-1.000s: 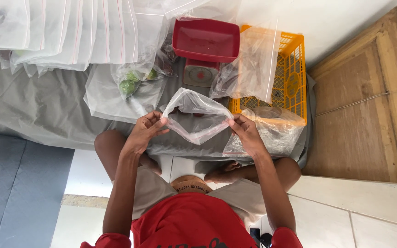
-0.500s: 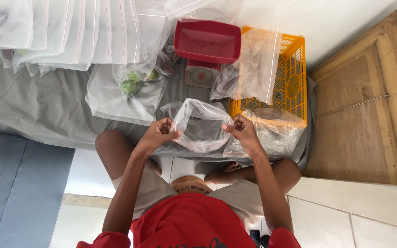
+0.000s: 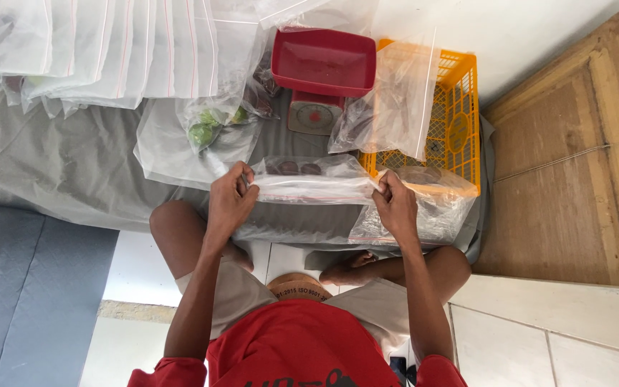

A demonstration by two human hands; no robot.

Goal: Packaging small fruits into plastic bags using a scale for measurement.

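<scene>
Head view: left hand (image 3: 228, 204) and right hand (image 3: 396, 208) each pinch one end of a clear zip bag (image 3: 313, 180), fingers closed on its top edge, bag stretched flat between them above the person's knees, a few dark round items visible inside. Just beyond it sit a red-trayed kitchen scale (image 3: 320, 75) and a yellow plastic crate (image 3: 460, 122) with another clear bag draped over it; a bag with green fruit (image 3: 205, 129) lies left of the scale, and a row of empty zip bags (image 3: 109, 50) overlaps on the grey sheet (image 3: 44, 158).
</scene>
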